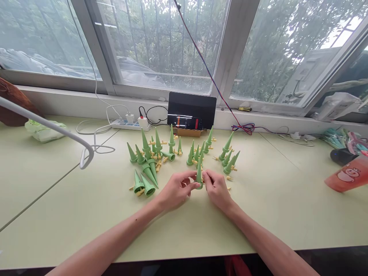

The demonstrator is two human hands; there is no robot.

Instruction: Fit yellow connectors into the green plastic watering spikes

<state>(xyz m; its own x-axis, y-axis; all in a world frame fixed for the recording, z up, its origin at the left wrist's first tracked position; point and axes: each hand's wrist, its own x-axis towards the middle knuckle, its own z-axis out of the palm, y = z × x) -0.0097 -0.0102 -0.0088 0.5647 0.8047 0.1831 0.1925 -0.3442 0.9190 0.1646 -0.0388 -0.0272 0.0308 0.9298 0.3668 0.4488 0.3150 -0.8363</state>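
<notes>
A pale green tabletop (86, 214) is strewn with green cones (149, 168); a power strip (129, 123), black box (191, 111) and orange packet (349, 174) are set around.

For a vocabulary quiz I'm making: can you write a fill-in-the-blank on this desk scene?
1. The left hand and right hand together hold one cone coloured ____.
2. Its tip points ____.
3. The power strip below the window is ____.
Missing words: green; up; white.
</notes>
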